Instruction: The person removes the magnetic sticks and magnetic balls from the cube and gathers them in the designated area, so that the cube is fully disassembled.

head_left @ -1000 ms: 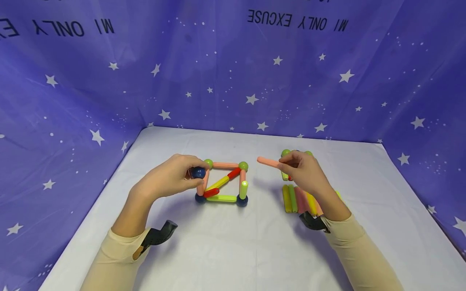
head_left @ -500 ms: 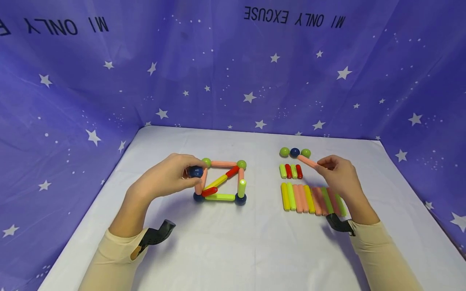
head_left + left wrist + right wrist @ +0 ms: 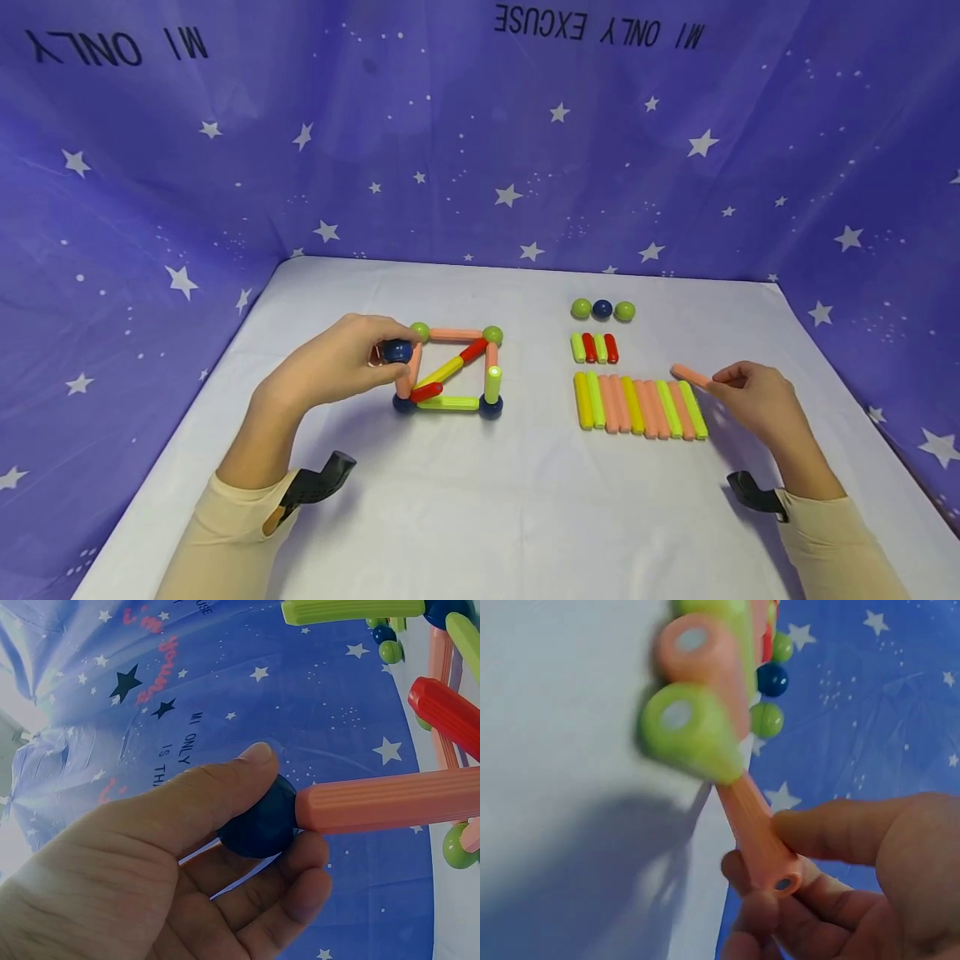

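My left hand (image 3: 337, 358) pinches a dark blue ball (image 3: 397, 351) between thumb and fingers. In the left wrist view a salmon-pink magnetic stick (image 3: 390, 801) joins that ball. Below it lies a square frame of magnetic sticks and balls, with green balls at the back, a blue front-right ball (image 3: 491, 407) and a red-and-yellow diagonal (image 3: 450, 367). A lime stick (image 3: 492, 383) stands up from the front-right corner, and a short red stick (image 3: 427, 392) rises near the front left. At the right, my right hand (image 3: 761, 404) pinches another salmon-pink stick (image 3: 754, 832) by one end.
A row of several long yellow, lime and pink sticks (image 3: 634, 406) lies left of my right hand. Behind it are several short lime and red sticks (image 3: 589, 348), then a blue ball (image 3: 602, 309) between two green ones. A starry purple curtain (image 3: 480, 150) surrounds the white table (image 3: 525, 508).
My right hand has moved right and toward me with the pink stick, from near the frame to past the stick row's right end. My left hand keeps holding the blue ball.
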A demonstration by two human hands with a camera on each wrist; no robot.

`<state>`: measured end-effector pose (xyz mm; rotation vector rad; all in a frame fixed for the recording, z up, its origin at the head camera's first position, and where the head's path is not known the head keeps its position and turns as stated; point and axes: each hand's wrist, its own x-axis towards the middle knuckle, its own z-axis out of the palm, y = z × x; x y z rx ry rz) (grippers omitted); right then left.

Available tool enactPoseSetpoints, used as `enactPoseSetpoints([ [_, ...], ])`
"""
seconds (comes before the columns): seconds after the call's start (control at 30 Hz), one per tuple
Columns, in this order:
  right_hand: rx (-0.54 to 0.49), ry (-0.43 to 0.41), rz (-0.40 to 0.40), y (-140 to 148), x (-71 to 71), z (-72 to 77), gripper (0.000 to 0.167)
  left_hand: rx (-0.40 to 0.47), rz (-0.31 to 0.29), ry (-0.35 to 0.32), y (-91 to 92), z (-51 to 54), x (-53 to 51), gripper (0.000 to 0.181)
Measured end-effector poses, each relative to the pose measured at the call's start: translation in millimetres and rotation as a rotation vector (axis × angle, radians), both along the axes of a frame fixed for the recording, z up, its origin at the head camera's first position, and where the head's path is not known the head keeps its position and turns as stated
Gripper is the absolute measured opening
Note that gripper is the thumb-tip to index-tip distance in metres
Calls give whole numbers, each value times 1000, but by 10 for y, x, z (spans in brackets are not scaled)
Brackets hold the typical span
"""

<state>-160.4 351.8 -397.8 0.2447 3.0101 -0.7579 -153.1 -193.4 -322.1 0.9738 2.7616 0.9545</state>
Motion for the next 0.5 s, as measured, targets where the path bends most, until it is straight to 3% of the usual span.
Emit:
enactPoseSetpoints([
  [0.23,24,-213,110,92,93,-7,33,-9,20,15,-20,-9,0,26],
  [0.5,102,-258,173,27,112,24,22,-14,10,19,-12,-5,-4,24],
])
